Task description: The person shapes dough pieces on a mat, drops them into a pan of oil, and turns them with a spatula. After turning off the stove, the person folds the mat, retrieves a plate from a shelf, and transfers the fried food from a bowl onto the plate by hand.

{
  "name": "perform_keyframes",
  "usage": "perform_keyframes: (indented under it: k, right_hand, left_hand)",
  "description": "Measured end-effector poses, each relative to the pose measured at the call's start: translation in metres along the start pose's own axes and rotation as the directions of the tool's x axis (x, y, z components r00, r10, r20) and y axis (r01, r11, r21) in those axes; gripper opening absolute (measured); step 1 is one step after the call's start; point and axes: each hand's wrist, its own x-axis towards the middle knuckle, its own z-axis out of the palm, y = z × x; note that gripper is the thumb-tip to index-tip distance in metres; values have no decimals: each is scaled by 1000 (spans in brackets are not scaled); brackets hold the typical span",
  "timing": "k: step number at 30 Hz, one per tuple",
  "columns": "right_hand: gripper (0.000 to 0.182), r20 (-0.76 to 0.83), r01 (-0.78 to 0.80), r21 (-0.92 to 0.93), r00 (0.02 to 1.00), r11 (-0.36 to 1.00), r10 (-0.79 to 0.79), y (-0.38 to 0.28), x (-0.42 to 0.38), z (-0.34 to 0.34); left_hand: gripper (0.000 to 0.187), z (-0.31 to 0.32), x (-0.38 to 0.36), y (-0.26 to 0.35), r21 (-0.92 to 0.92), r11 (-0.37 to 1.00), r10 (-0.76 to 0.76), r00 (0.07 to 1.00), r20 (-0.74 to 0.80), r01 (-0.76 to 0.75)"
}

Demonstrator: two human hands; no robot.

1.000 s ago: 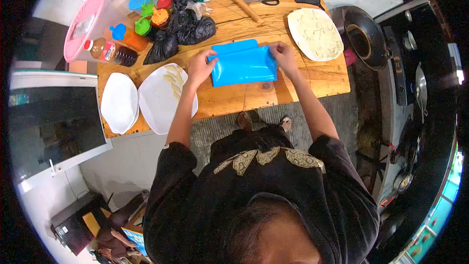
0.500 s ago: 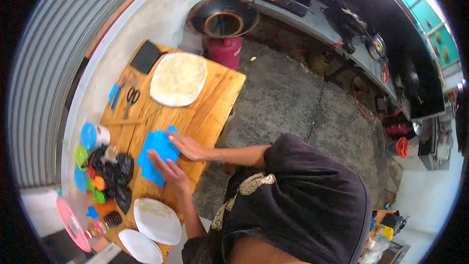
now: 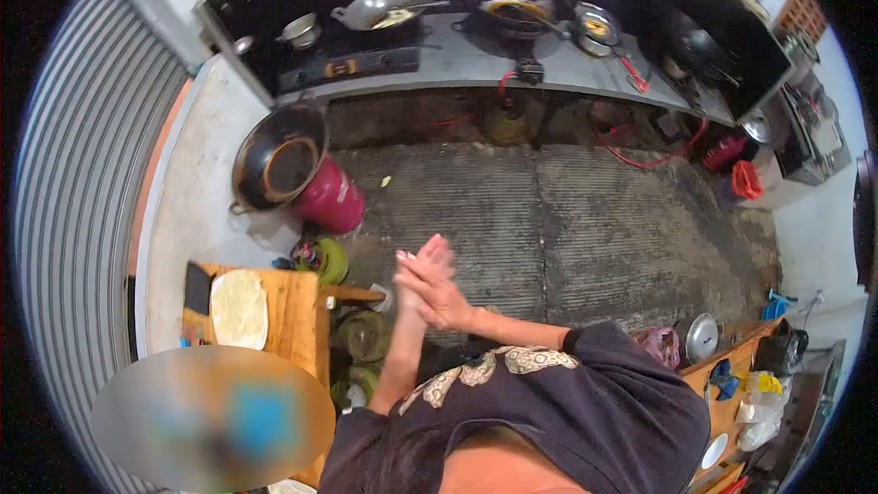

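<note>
Both hands have come off the blue plastic sheet and now meet in front of the body, while the view has swung right, toward the cooking counter (image 3: pixel 439 64). They hang over the ribbed concrete floor (image 3: pixel 604 247), well apart from that counter. To the person's left stands the wooden table (image 3: pixel 296 316); its visible part runs down the picture, its long edge roughly in line with the way the person faces. Beyond its far end sits a black wok (image 3: pixel 261 154) over a magenta gas cylinder (image 3: pixel 337 197). A white plate (image 3: pixel 245 345) with a pale, flat layer on it lies near that end, its longer side running up and down the picture, much as the table edge does.

Nearer the body, a blurred oval covers the table, and a blue patch (image 3: pixel 262 416) within it is probably the sheet. It lies left of the hands and back toward the person's side; the left arm is nearer. Which way it points, and its long axis, cannot be told.

Palm against palm, the left hand (image 3: pixel 437 258) extends its fingers and the right hand (image 3: pixel 441 300) folds across it; nothing held shows, though the space between is hidden.
</note>
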Motion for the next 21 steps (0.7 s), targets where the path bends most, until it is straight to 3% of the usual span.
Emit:
perform_keyframes:
  k: [1, 2, 3, 4, 5, 6, 7, 8, 9, 10, 13, 15, 16, 17, 18, 19, 21]
  right_hand:
    - [55, 65, -230, 21, 972, 973, 228, 34, -16, -19]
    - [57, 108, -454, 32, 887, 891, 448, 68, -32, -43]
    - [60, 148, -651, 53, 755, 757, 639, 100, -45, -68]
    - [63, 205, -811, 85, 582, 578, 787, 124, -56, -86]
    - [66, 288, -922, 108, 388, 372, 876, 143, -61, -99]
    - [71, 394, -877, 439, 384, 196, 835, 157, -61, -107]
    - [76, 489, -728, 684, 419, -38, 765, 168, -60, -113]
    - [81, 548, -507, 812, 489, -290, 679, 181, -57, -122]
    - [85, 453, -264, 889, 636, -375, 625, 175, -42, -126]
    - [85, 419, -254, 906, 646, -338, 638, 168, -28, -137]
    - [79, 318, -237, 948, 656, -213, 685, 178, 18, -171]
    - [75, 335, -332, 937, 765, -110, 550, 197, 53, -209]
    - [74, 356, -379, 924, 809, -48, 467, 205, 78, -230]
    - [68, 377, -385, 921, 832, -65, 408, 213, 106, -249]
    - [61, 329, -396, 914, 854, 92, 402, 230, 130, -261]
    - [54, 242, -444, 837, 825, 319, 511, 251, 157, -271]
    - [42, 10, -531, 539, 781, 654, 625, 305, 201, -284]
  left_hand:
    - [59, 33, 14, 30, -464, 854, -185, 971, 150, 234]
    - [62, 64, 32, 50, -751, 458, -287, 879, 381, 475]
    - [68, 83, 46, 55, -692, 581, -366, 897, 248, 429]
    - [66, 102, 65, 51, -696, 589, -292, 911, 291, 411]
    - [65, 131, 79, 54, -479, 809, -259, 938, 231, 341]
    - [64, 165, 85, 55, -219, 948, -194, 965, 177, 231]
    - [58, 195, 88, 47, 144, 989, 7, 985, 171, -32]
    - [53, 201, 99, 28, 422, 856, 158, 927, 340, -300]
    - [48, 196, 112, -4, 591, 585, 232, 813, 534, -556]
    - [44, 188, 125, -31, 622, 227, 213, 662, 719, -749]
    - [41, 155, 197, -61, 725, 182, 278, 742, 610, -664]
    - [40, 93, 252, -110, 929, 171, -66, 937, 344, -329]
    - [40, 68, 267, -115, 959, -72, -279, 929, 243, -273]
    - [35, 40, 278, -113, 868, -306, -444, 865, 233, -390]
    - [32, -5, 281, -134, 898, -273, -529, 834, 159, -344]
    - [30, -39, 298, -156, 929, -233, -596, 797, 96, -286]
    - [25, -81, 314, -162, 974, -215, -813, 566, -138, -72]
